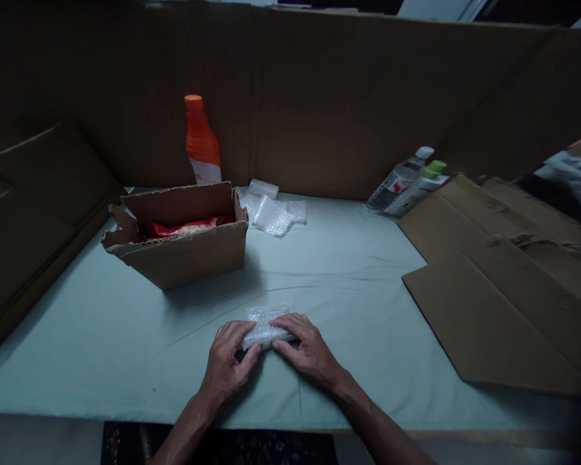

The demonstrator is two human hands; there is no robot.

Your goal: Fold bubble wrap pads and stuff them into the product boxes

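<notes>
A small piece of bubble wrap (267,326) lies on the pale green cloth near the front of the table, partly folded or rolled. My left hand (227,358) grips its left end, thumb in front and fingers on top. On the right end, my right hand (307,349) holds it the same way. Whether anything is inside the wrap I cannot tell. Beyond my hands, to the left, stands an open cardboard box (203,261) with a red packet (188,228) inside. More bubble wrap pieces (274,216) lie in a loose pile behind it.
An orange bottle (202,142) stands behind the box. At the back right, a clear bottle (399,184) and a white bottle with a green cap (419,190) lean tilted. Flattened cardboard (508,310) covers the right side. Tall cardboard walls (348,103) border the table.
</notes>
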